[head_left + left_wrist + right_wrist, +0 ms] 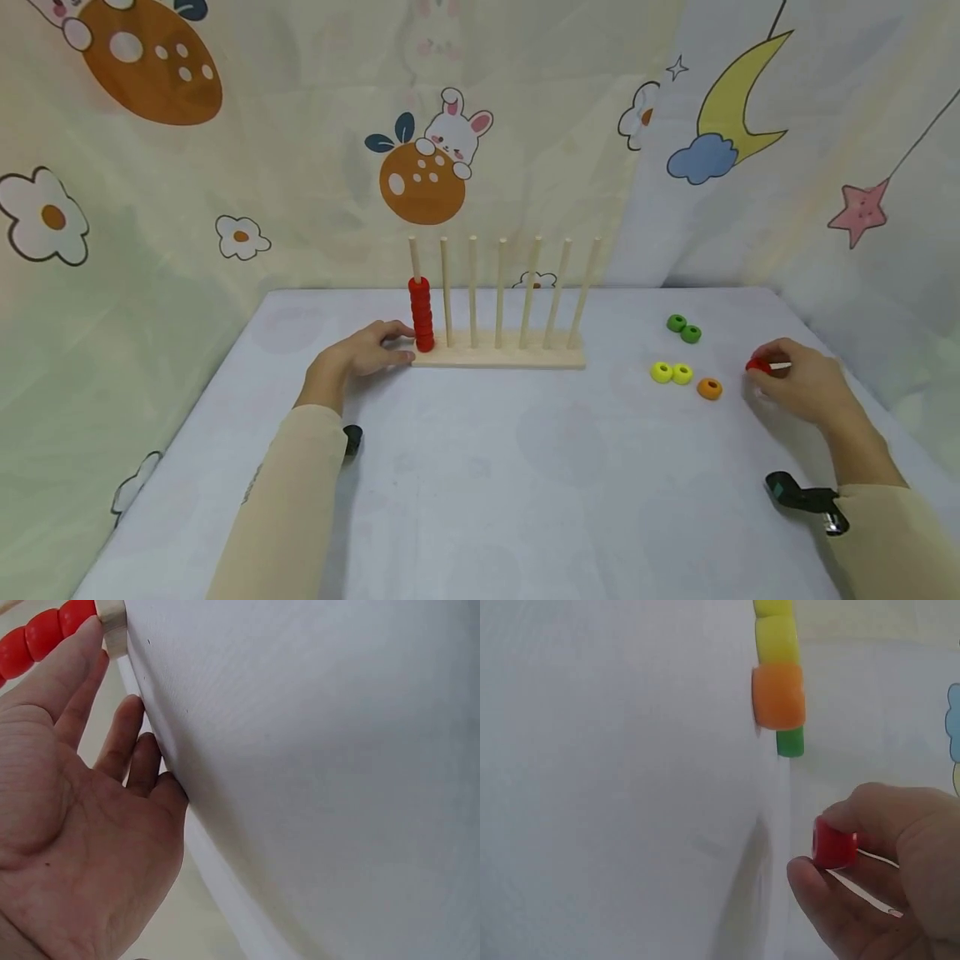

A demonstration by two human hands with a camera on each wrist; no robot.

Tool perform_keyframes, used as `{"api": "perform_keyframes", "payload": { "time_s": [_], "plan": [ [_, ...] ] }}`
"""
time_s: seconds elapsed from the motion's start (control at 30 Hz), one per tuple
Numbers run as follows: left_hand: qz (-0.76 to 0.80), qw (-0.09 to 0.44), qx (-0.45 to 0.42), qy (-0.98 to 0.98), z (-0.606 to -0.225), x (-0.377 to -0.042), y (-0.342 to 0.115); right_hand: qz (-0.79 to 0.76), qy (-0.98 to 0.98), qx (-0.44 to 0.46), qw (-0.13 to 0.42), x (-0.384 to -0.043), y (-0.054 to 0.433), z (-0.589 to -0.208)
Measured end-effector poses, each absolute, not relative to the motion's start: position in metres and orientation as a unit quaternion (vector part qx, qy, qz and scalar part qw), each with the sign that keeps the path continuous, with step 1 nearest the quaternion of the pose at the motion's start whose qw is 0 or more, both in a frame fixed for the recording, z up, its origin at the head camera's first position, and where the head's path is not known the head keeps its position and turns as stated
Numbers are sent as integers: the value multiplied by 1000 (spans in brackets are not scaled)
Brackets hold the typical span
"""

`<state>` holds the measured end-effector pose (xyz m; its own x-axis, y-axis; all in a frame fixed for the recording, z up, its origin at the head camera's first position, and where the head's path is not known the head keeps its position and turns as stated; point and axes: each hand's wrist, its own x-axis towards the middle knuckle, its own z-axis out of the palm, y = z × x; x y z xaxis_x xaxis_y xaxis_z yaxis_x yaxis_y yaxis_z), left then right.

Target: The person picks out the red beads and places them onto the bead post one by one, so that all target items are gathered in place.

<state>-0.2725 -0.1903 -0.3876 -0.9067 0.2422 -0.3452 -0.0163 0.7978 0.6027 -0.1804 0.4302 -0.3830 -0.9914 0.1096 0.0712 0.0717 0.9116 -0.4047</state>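
Observation:
A wooden peg stand (498, 358) with several upright pegs is at the back middle of the table. Its leftmost peg carries a stack of red beads (422, 317); the other pegs are bare. My left hand (369, 348) holds the stand's left end, thumb at the front corner and index finger behind, as the left wrist view shows close up. Far to the right, my right hand (806, 383) pinches a red bead (835, 844) between thumb and fingertips, above the table. Nearest to it lies an orange bead (709, 389).
Two yellow beads (671, 373) touch side by side, left of the orange one. Behind them sit two green beads (684, 329). A white cloth covers the table (525, 483), and a printed curtain (315, 167) hangs along its back and sides.

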Motion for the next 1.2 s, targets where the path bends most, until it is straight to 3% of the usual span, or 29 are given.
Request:
{"api": "perform_keyframes", "payload": {
  "time_s": [0.13,0.9,1.2],
  "plan": [
    [312,206,61,925,-388,-272,-190,200,-976,-32,80,-182,424,-383],
    [312,202,68,926,-390,-273,-190,248,-956,34,151,-191,378,-357],
    [311,202,66,926,-390,-273,-189,258,-951,73,151,-196,352,-337]
  ]
}}
